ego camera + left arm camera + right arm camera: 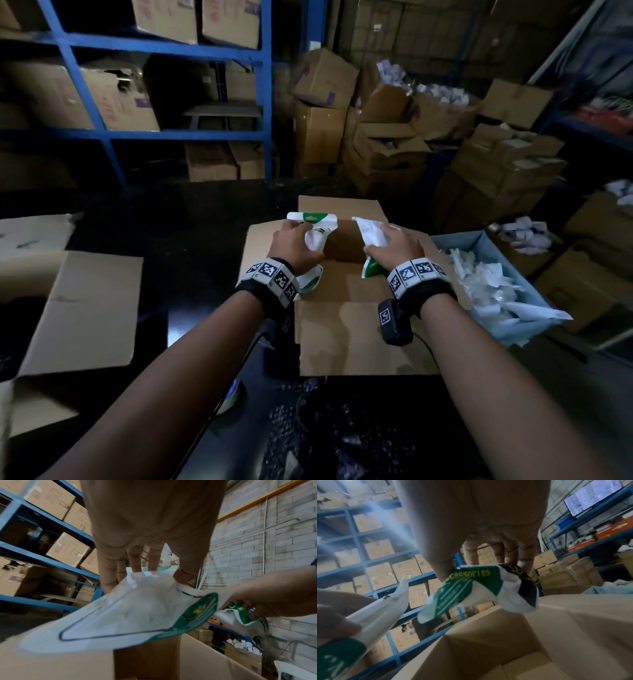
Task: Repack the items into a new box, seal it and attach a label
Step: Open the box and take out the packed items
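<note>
Our left hand (297, 244) and right hand (397, 247) each pinch a slippery white-and-green pouch (313, 230) above the open carton (359, 329); loose grips risk dropping them outside.

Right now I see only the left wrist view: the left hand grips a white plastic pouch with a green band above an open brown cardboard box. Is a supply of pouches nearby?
Observer: Yes. The head view shows a light blue bin heaped with white packets, just right of the open brown cardboard box.
Operator: Anything in the box already?
Observer: The right wrist view shows part of its floor, and that part is bare cardboard.
</note>
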Demonstrator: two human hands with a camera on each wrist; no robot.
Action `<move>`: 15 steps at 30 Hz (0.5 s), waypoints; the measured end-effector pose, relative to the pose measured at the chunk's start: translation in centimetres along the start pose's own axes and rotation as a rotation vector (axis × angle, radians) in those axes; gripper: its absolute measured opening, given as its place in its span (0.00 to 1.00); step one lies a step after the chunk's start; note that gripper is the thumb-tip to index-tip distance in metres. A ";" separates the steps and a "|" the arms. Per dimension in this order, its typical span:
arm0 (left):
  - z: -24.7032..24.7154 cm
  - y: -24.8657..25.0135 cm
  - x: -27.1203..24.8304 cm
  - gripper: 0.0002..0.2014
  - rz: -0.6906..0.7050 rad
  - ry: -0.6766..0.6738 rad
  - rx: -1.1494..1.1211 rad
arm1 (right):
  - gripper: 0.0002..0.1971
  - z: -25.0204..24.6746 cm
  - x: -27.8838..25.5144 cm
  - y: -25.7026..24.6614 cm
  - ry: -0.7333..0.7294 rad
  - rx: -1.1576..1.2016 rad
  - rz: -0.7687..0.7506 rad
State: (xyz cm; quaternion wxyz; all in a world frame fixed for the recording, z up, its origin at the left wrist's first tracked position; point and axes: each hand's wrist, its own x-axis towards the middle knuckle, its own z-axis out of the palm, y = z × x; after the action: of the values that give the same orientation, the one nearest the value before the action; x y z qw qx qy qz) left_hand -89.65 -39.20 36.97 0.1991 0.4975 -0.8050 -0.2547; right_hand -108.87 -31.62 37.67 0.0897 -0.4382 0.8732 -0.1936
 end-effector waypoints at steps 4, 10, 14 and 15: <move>2.8 1.0 4.3 0.31 -0.029 -0.021 0.031 | 0.30 0.9 4.1 2.3 -0.036 -0.020 0.022; 7.8 2.4 11.3 0.32 -0.137 -0.080 0.077 | 0.30 4.2 12.0 4.4 -0.151 -0.043 0.024; 10.4 1.6 14.4 0.30 -0.273 -0.111 0.081 | 0.31 7.6 16.3 4.9 -0.244 -0.075 -0.020; 10.9 1.1 14.8 0.29 -0.307 -0.098 0.079 | 0.33 8.3 17.2 5.0 -0.261 -0.088 -0.033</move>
State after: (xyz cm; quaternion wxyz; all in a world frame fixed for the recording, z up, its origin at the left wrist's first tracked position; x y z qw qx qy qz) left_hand -103.00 -49.86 30.07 0.0984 0.6089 -0.7378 -0.2742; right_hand -120.10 -44.82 28.26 0.1800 -0.4776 0.8543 -0.0981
